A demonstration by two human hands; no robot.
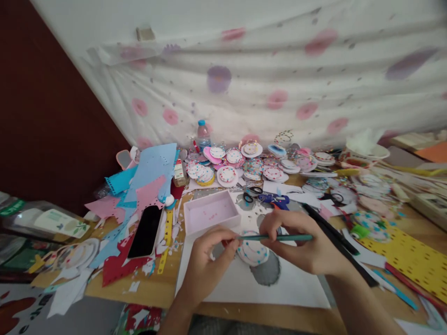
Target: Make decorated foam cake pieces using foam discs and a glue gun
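The head view takes in a white plastic sheet printed with pink and purple flowers, hung behind a wooden table crowded with paper craft work. On the table's near side lies a flat sheet of white paper with grey round patches, both hands above it. The left hand pinches with thumb and forefinger at one end of a slender dark-green stick; the right hand grips it between thumb and fingers farther along, its other end poking out past them. Just beyond the left hand stands an open, pale lilac rectangular box; a blue glue gun lies beyond the right hand. The round white layered disc with coloured dots rests on the paper below the stick — whether the two touch, I cannot tell. Tiny pink specks are scattered on the box floor.

The step in hand seems to be readying the stick's tip for fine decorating on the disc. The next move probably calls for a light, steady pinch and careful aim — a knock could shift the loose disc.
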